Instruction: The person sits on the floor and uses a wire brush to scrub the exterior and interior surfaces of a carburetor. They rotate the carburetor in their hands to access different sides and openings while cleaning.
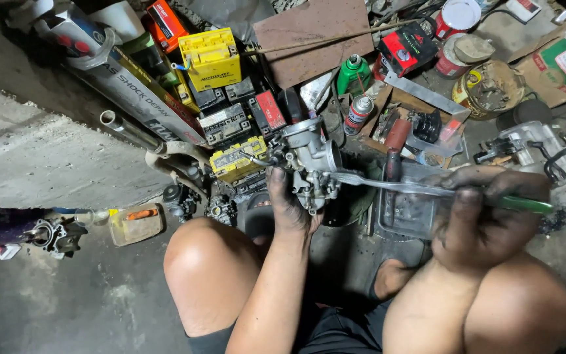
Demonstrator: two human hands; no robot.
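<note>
- The left hand (pixel 287 206) is gripping the metal carburetor (pixel 310 162) tight.
- The right hand (pixel 486 213) is squeezing the green-handled screwdriver (pixel 427 190).
- Keeping the tip straight is probably helping.

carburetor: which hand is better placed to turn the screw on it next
Probably the right hand: it grips the green-handled screwdriver, whose tip meets the carburetor. The left hand is occupied holding the carburetor.
</note>
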